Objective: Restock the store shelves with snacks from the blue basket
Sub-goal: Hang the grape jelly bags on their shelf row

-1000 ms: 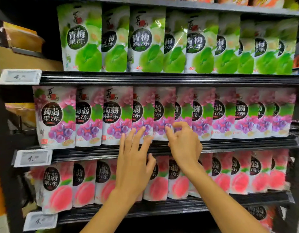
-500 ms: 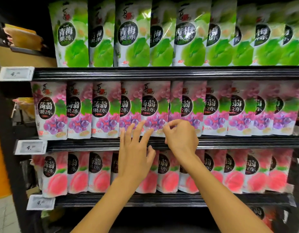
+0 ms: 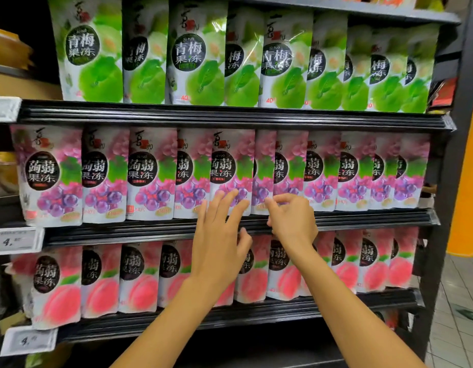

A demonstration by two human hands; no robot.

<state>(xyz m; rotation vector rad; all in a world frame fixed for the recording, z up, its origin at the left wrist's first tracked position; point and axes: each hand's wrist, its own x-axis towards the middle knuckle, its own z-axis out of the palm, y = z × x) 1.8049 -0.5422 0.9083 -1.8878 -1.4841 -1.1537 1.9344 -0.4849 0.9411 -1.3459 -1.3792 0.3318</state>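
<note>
A row of purple grape jelly pouches stands on the middle shelf point(image 3: 363, 219). My right hand point(image 3: 293, 221) has its fingers curled, with thumb and fingertips pinching the bottom edge of a narrow, edge-on grape pouch point(image 3: 264, 171). Just to its left, my left hand point(image 3: 219, 243) lies with straight, spread fingers whose tips touch the lower part of the neighbouring grape pouch point(image 3: 230, 166). The blue basket is out of view.
Green plum jelly pouches point(image 3: 195, 57) fill the shelf above and pink peach pouches point(image 3: 142, 277) the shelf below. White price tags point(image 3: 14, 240) hang at the left. A dark shelf upright point(image 3: 448, 208), an orange pillar point(image 3: 469, 181) and tiled floor point(image 3: 458, 314) lie at the right.
Both hands stay at the same grape pouches on the middle shelf. The view has swung, bringing the right end of the shelf and the orange pillar into sight.
</note>
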